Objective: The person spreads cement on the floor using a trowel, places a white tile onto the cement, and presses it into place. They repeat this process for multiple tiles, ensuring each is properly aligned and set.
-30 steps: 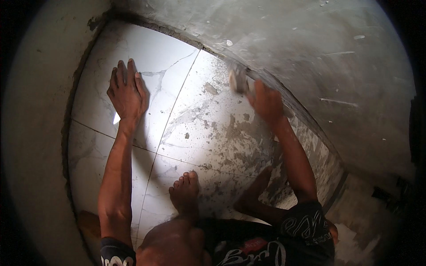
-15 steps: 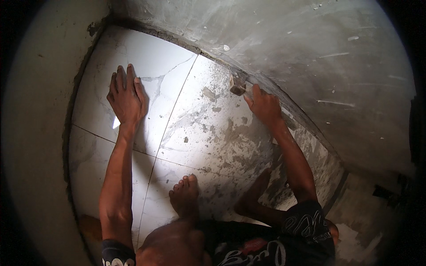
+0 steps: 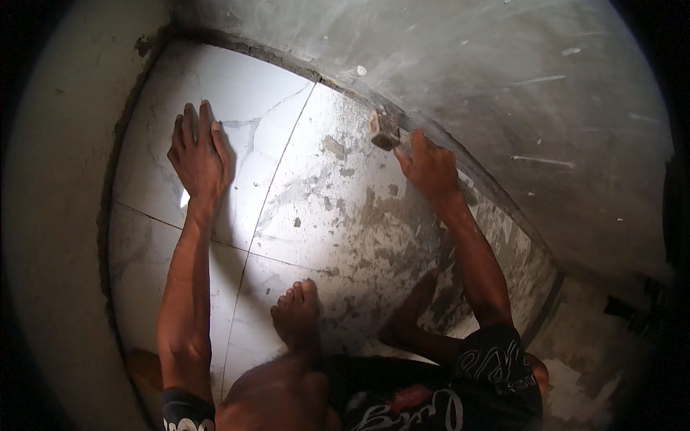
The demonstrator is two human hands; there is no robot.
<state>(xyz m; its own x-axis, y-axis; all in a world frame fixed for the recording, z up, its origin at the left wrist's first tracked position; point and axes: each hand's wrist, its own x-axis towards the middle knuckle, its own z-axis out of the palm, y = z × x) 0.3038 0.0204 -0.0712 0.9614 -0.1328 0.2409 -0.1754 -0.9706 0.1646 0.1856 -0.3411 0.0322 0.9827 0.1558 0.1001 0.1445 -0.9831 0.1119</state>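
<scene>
Palm down, my left hand [image 3: 196, 156] lies on a white marble-patterned floor tile [image 3: 230, 68], fingers stretched out and holding nothing. My right hand [image 3: 431, 169] is closed around the short handle of a hammer [image 3: 384, 131]. Its block-shaped head looks brown-grey and dirty. It is over the neighbouring tile, close to the foot of the grey wall. Whether the head touches the tile, I cannot tell. Most of the handle is hidden by my fingers.
Grey mortar smears and flakes [image 3: 374, 230] cover the right-hand tiles. A rough gap [image 3: 277, 61] runs between the tiles and the plastered wall [image 3: 467, 65]. Another wall [image 3: 65, 215] rises at the left. My bare foot [image 3: 296, 316] rests on the tiles in front of me.
The view has shifted slightly. The hammer head has tilted a little and shows more of its side. My left hand stays flat on the same tile.
</scene>
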